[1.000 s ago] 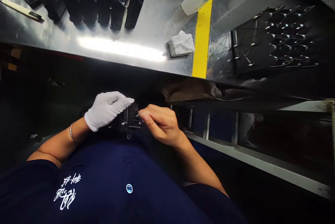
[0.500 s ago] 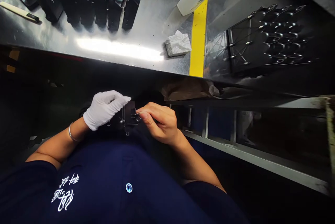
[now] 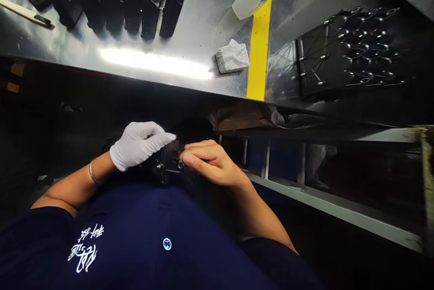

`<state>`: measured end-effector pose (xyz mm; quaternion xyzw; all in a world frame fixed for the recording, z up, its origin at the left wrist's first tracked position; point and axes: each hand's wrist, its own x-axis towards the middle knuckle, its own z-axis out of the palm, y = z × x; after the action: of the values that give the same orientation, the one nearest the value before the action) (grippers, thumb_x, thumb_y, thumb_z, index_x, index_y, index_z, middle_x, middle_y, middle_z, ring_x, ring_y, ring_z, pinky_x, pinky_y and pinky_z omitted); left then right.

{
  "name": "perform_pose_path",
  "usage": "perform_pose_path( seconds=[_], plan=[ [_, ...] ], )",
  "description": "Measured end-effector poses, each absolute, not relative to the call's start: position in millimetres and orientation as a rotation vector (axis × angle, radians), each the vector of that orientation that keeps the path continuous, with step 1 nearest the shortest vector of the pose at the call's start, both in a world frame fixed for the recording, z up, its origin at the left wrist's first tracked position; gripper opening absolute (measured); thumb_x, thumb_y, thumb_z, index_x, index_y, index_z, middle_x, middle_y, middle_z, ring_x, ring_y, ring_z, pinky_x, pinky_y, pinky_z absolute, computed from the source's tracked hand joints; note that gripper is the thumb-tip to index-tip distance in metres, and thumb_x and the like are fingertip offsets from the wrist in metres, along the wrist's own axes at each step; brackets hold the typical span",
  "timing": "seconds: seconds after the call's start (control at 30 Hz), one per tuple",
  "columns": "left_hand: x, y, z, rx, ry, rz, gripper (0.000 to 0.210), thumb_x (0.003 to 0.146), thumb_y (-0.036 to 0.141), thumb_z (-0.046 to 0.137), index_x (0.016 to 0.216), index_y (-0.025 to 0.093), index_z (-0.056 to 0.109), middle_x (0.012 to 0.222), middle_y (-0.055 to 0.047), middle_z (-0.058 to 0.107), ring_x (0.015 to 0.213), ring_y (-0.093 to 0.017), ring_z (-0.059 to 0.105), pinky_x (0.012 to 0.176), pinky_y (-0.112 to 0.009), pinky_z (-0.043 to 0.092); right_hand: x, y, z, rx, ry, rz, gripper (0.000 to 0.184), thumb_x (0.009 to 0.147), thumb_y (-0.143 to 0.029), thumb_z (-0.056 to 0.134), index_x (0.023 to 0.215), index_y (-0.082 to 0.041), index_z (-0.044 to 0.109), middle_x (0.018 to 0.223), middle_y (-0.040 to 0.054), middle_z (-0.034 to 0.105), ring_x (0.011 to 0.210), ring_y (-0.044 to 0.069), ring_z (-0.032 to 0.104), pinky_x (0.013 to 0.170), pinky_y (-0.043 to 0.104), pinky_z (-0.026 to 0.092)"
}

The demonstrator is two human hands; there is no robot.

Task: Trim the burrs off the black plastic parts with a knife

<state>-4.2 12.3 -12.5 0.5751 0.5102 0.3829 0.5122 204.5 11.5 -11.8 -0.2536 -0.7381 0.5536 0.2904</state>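
characters (image 3: pixel 83 251), white and stylised, mark the navy shirt (image 3: pixel 129 220); before it gloved left hand (image 3: pixel 140 145) clasps a dark part (image 3: pixel 170 154); bare right hand (image 3: pixel 210 161) nearly pinches at its edge, any hold hard to tell.

White glove (image 3: pixel 137 146), black part (image 3: pixel 171 153), navy shirt (image 3: pixel 135 231) with white lettering (image 3: pixel 88 256), yellow stripe (image 3: pixel 259 50)

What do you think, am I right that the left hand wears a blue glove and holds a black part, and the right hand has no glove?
Almost: the glove is white, not blue, as the head view shows. The left hand does wear it and holds a black part, and the right hand has no glove.
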Motion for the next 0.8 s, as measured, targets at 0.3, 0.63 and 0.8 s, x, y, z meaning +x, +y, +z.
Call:
perform_pose_path(
  seconds=[0.3, 0.63, 0.8],
  plan=[
    [-10.2, 20.1, -12.7, 1.553, 1.256, 1.036, 0.034, 0.082, 0.036, 0.064, 0.056, 0.016, 0.059, 0.051, 0.003, 0.058, 0.046, -0.007, 0.047, 0.046, -0.019, 0.037, 204.8, 11.1, -16.7, -0.702, -2.029, 1.061, 0.024, 0.098, -0.022, 0.042, 0.084, -0.017, 0.061, 0.064, 0.0017, 0.058, 0.057, 0.011, 0.053, 0.054, 0.023, 0.043],
    [-2.9, 18.2, -8.6, 1.495, 1.302, 0.930, 0.034, 0.080, 0.040, 0.063, 0.055, 0.017, 0.061, 0.053, 0.001, 0.060, 0.048, -0.008, 0.048, 0.049, -0.021, 0.040, 194.2, 13.3, -15.2, -0.800, -2.328, 0.640, 0.044, 0.091, -0.051, 0.054, 0.061, -0.019, 0.047, 0.053, -0.0039, 0.040, 0.049, 0.009, 0.036, 0.048, 0.025, 0.028],
    [-0.4, 15.7, -11.9, 1.420, 1.302, 0.936, 0.035, 0.080, 0.042, 0.064, 0.056, 0.017, 0.059, 0.051, 0.003, 0.056, 0.047, -0.008, 0.047, 0.047, -0.021, 0.039, 195.2, 14.0, -17.3, -0.801, -2.336, 0.605, 0.051, 0.090, -0.053, 0.054, 0.055, -0.020, 0.038, 0.052, -0.0048, 0.034, 0.048, 0.009, 0.032, 0.047, 0.026, 0.024]
  ],
)
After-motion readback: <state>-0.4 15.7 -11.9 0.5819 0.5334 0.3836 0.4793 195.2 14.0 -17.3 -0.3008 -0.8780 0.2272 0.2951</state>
